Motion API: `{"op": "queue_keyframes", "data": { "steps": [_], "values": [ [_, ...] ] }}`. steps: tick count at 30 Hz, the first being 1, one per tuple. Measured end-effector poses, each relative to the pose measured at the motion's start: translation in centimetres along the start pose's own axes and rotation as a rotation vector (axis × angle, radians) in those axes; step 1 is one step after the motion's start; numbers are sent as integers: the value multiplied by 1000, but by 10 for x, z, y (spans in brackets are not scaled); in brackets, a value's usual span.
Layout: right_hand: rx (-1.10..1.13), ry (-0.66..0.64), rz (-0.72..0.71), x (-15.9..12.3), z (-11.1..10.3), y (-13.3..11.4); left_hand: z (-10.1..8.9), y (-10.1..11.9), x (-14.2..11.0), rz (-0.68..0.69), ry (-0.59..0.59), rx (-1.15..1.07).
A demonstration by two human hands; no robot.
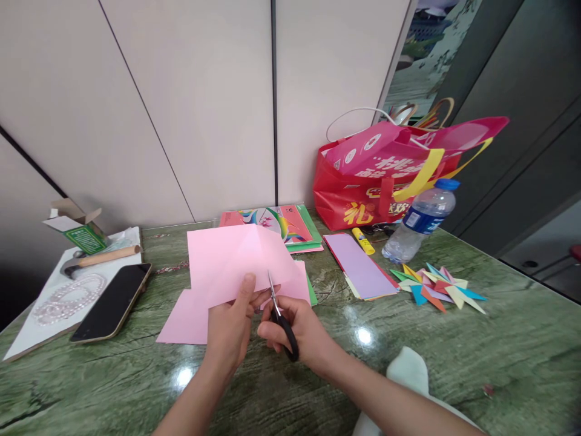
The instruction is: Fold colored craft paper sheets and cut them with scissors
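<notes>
My left hand (233, 321) grips a sheet of pink paper (222, 260) by its near edge, thumb on top. The sheet is raised and bent, with a crease near its far edge. My right hand (293, 327) is closed round black-handled scissors (287, 334), whose blades point away from me at the paper's near edge. Whether the blades are cutting into the paper I cannot tell. Under the raised sheet, another pink sheet (184, 321) lies on the table, with a bit of green paper (312, 292) showing at its right.
Behind the sheet lie colored paper packs (290, 224). To the right are paper strips (358, 266), a glue stick (363, 240), a water bottle (420, 221), folded paper stars (438, 286) and a red bag (354, 181). A phone (113, 303), hammer (109, 257), beads (68, 297) and green box (84, 233) are left.
</notes>
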State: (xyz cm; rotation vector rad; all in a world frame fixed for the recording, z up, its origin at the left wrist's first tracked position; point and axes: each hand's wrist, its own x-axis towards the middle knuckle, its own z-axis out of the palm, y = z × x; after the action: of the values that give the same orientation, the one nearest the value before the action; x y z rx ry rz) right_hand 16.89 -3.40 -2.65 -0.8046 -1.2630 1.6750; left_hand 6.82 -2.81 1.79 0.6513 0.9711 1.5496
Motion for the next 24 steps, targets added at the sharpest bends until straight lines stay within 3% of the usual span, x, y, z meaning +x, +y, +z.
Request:
{"op": "queue_keyframes", "data": {
  "steps": [4, 9, 24],
  "values": [
    [5, -26, -19, 2, 1, 2, -1, -3, -1, -84, 54, 77],
    [52, -43, -91, 0, 3, -5, -6, -9, -2, 47, 84, 151],
    [91, -27, -110, -1, 2, -8, -3, -9, -4, -52, 167, 218]
  ]
}}
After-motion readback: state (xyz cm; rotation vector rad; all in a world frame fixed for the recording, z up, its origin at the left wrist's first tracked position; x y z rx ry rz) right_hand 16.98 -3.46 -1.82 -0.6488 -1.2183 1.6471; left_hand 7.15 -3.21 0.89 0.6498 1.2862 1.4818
